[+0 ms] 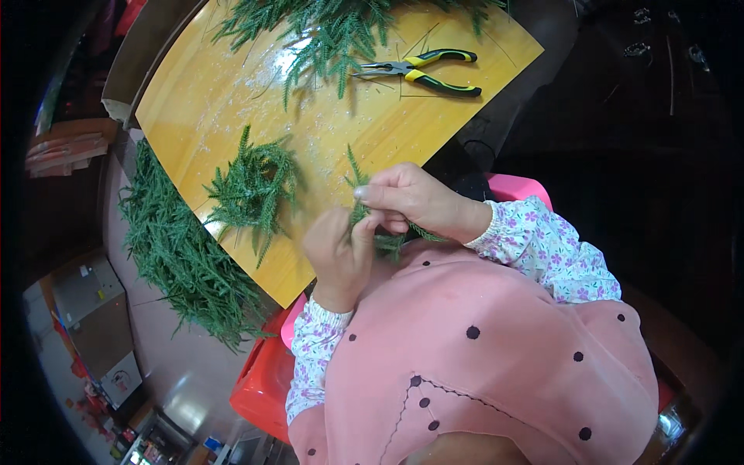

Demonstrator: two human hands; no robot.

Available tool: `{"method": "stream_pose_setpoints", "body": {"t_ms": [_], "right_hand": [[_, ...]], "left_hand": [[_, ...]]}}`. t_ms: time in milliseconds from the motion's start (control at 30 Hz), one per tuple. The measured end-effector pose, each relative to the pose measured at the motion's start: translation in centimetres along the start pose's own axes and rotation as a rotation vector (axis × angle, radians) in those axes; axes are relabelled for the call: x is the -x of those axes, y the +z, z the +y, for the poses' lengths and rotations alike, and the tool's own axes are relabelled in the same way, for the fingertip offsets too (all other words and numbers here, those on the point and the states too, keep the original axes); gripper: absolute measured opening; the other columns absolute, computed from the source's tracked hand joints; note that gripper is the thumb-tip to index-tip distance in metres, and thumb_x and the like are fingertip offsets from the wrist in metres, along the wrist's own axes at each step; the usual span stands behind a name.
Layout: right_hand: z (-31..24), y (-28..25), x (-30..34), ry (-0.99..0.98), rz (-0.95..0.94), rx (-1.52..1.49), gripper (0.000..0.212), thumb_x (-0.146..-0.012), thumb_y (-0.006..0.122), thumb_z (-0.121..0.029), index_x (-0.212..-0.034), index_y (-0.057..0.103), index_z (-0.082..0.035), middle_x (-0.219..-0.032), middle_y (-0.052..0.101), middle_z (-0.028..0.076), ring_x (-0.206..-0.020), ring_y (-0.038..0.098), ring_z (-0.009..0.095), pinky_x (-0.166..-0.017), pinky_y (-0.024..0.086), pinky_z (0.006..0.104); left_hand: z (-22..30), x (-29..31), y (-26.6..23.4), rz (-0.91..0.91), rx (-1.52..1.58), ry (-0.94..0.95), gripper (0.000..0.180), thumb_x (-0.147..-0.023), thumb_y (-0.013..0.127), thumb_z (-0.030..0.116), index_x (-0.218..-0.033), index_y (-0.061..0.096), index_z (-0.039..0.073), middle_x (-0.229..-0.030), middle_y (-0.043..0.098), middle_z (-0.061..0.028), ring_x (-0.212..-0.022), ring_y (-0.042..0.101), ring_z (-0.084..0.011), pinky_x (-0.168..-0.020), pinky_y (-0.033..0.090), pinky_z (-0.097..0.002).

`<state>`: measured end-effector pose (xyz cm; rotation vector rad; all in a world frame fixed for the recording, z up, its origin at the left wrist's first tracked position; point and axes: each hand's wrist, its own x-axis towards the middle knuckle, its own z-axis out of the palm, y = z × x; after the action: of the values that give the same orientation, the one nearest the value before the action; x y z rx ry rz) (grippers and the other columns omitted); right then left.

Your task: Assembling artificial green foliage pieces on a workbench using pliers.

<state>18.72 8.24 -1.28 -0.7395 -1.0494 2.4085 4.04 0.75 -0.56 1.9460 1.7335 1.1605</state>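
Close to my body, just past the table's near edge, my left hand (pixel 341 246) and my right hand (pixel 411 198) meet with their fingers closed around a green artificial pine sprig (pixel 354 167). Its tip sticks up above my right thumb, and more green needles hang below between the hands. How the sprig's stems join is hidden by my fingers. Left of my hands, a small bundle of pine sprigs (pixel 252 186), bent into a rough ring, lies on the wooden table (pixel 325 128).
Needle-nose pliers (pixel 418 71) with yellow and black handles lie at the table's far right. A pile of green sprigs (pixel 325 39) covers the far edge. Another large heap (pixel 178 248) sits on the floor left of the table. Small whitish bits are scattered over the tabletop.
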Motion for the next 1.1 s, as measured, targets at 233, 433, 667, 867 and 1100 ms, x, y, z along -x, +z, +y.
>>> {"method": "stream_pose_setpoints", "body": {"t_ms": [233, 433, 667, 867, 1100], "right_hand": [[0.3, -0.2, 0.7, -0.157, 0.048, 0.216, 0.02, -0.091, 0.059, -0.022, -0.084, 0.059, -0.003, -0.068, 0.055, 0.002, -0.059, 0.052, 0.01, -0.052, 0.04, 0.0247], [0.3, 1.1, 1.2, -0.852, 0.306, 1.078, 0.017, -0.073, 0.066, -0.005, -0.088, 0.06, -0.003, -0.073, 0.055, 0.009, -0.064, 0.056, 0.022, -0.056, 0.044, 0.03], [0.3, 1.1, 1.6, -1.015, 0.37, 1.492, 0.021, -0.067, 0.064, -0.002, -0.087, 0.059, -0.002, -0.073, 0.054, 0.007, -0.064, 0.056, 0.024, -0.056, 0.046, 0.0313], [0.4, 0.9, 1.9, -1.093, 0.349, 1.676, 0.025, -0.065, 0.063, -0.008, -0.088, 0.06, 0.001, -0.076, 0.055, 0.006, -0.063, 0.056, 0.021, -0.056, 0.046, 0.0301], [-0.1, 0.2, 2.0, -1.189, 0.29, 1.594, 0.029, -0.064, 0.062, -0.011, -0.091, 0.062, 0.0, -0.079, 0.056, 0.006, -0.066, 0.057, 0.021, -0.055, 0.047, 0.0298]], "left_hand": [[0.8, -0.2, -1.0, -0.008, 0.409, -0.433, 0.024, -0.09, 0.057, 0.011, -0.069, 0.051, 0.002, -0.057, 0.046, -0.0052, -0.051, 0.044, -0.0132, -0.047, 0.031, -0.0288], [2.2, -1.1, -0.8, 0.222, 0.605, -0.562, 0.013, -0.087, 0.061, 0.004, -0.075, 0.056, 0.0, -0.067, 0.052, -0.0047, -0.054, 0.049, -0.0118, -0.047, 0.038, -0.0283], [0.3, -0.1, -0.9, 0.187, 0.237, -0.237, 0.01, -0.079, 0.065, -0.005, -0.087, 0.062, 0.0, -0.076, 0.056, -0.0078, -0.061, 0.055, -0.0177, -0.056, 0.045, -0.0297], [0.0, -0.4, -1.3, 0.079, -0.034, 0.102, 0.02, -0.073, 0.067, -0.007, -0.091, 0.064, 0.001, -0.081, 0.059, -0.0108, -0.068, 0.057, -0.0231, -0.059, 0.046, -0.0297], [-1.7, -1.0, -3.2, -0.288, 0.211, -0.145, 0.017, -0.077, 0.067, 0.002, -0.093, 0.063, 0.002, -0.085, 0.061, -0.0096, -0.079, 0.059, -0.0193, -0.068, 0.047, -0.031]]}}
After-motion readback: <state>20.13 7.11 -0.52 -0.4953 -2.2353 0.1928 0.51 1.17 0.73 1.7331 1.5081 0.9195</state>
